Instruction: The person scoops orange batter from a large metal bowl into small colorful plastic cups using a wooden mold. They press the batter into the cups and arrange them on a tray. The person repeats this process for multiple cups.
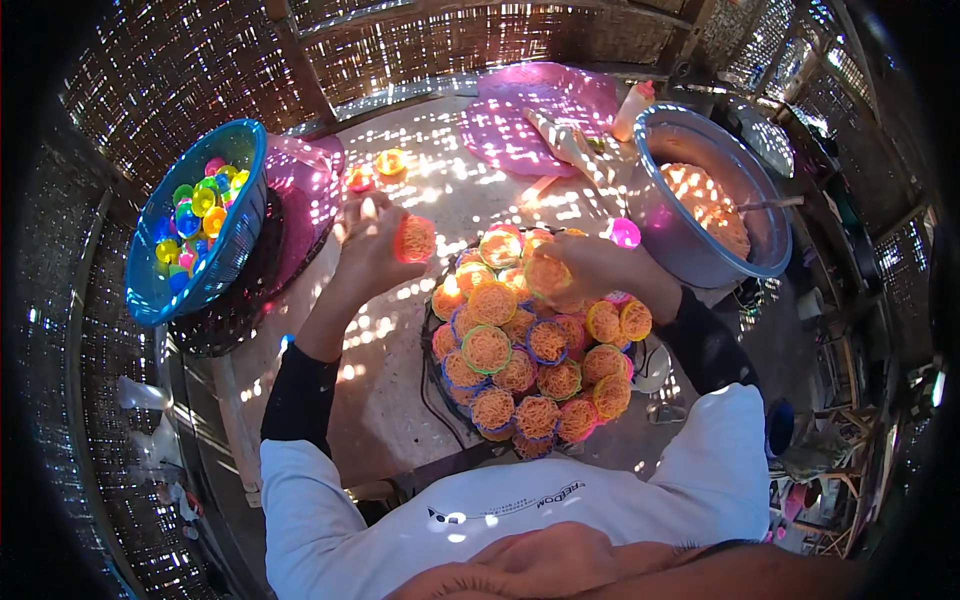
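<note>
At centre, piled cups (547,342), stringy, orange-topped

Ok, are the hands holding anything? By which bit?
The left hand grips an orange stringy bundle by its edge; can't tell for the right hand.

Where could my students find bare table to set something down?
Bare pale tabletop shows between the left forearm and the heaped cups of orange shreds, and between the flat pink mat and yellow plastic cup. Crowded: the heap; also beside the round grey tub.
</note>
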Demonstrator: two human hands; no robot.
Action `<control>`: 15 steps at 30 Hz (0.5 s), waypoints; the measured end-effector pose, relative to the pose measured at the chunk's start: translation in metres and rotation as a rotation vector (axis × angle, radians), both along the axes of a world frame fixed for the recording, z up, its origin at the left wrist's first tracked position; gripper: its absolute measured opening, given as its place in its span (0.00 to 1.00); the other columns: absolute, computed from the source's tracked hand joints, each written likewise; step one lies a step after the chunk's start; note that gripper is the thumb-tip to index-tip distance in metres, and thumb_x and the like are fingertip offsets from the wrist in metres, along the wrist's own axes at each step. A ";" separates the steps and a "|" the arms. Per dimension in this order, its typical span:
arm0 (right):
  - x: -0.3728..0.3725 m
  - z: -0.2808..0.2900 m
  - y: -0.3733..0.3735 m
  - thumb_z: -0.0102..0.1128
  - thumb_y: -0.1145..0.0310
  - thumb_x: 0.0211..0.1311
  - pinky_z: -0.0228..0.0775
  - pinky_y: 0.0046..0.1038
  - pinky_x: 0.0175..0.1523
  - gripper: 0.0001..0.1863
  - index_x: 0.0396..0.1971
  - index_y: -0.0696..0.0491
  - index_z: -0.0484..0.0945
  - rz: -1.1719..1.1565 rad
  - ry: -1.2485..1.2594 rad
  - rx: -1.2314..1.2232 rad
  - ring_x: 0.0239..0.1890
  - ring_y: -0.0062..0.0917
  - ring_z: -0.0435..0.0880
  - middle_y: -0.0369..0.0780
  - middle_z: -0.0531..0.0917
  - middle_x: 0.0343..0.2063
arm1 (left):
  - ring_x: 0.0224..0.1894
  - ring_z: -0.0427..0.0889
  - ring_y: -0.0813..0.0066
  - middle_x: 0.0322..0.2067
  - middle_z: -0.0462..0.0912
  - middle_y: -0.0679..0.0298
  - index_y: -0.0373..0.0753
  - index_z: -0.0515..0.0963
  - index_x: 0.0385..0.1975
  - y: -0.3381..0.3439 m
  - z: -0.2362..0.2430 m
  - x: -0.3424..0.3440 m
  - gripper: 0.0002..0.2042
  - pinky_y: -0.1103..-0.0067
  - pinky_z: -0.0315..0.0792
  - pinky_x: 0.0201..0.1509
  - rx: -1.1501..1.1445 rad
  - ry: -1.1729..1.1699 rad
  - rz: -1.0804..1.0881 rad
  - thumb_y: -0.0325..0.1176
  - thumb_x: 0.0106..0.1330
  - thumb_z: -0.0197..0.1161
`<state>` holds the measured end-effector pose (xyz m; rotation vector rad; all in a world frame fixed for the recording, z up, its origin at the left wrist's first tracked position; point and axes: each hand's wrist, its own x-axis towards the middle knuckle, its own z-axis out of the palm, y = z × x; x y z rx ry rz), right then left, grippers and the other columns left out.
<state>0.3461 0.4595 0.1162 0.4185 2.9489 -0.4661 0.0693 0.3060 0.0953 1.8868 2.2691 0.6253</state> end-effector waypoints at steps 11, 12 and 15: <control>0.002 -0.009 -0.006 0.59 0.51 0.52 0.69 0.30 0.45 0.31 0.51 0.56 0.67 -0.240 0.257 -0.068 0.41 0.33 0.76 0.45 0.76 0.39 | 0.54 0.59 0.56 0.49 0.65 0.57 0.43 0.71 0.44 0.052 0.005 0.058 0.32 0.62 0.56 0.51 -0.046 0.199 -0.239 0.48 0.36 0.71; -0.003 -0.007 -0.002 0.58 0.52 0.54 0.69 0.30 0.43 0.29 0.50 0.56 0.68 -0.288 0.276 -0.126 0.39 0.32 0.77 0.45 0.77 0.38 | 0.54 0.58 0.56 0.50 0.64 0.57 0.44 0.70 0.47 0.057 0.005 0.060 0.33 0.61 0.55 0.53 -0.104 0.195 -0.255 0.48 0.36 0.71; -0.020 -0.017 0.006 0.51 0.54 0.60 0.68 0.28 0.35 0.21 0.41 0.57 0.74 -0.367 0.447 -0.274 0.29 0.25 0.76 0.44 0.79 0.29 | 0.54 0.60 0.55 0.52 0.63 0.55 0.43 0.69 0.49 0.070 -0.010 0.058 0.36 0.59 0.58 0.51 -0.200 0.081 -0.335 0.49 0.35 0.71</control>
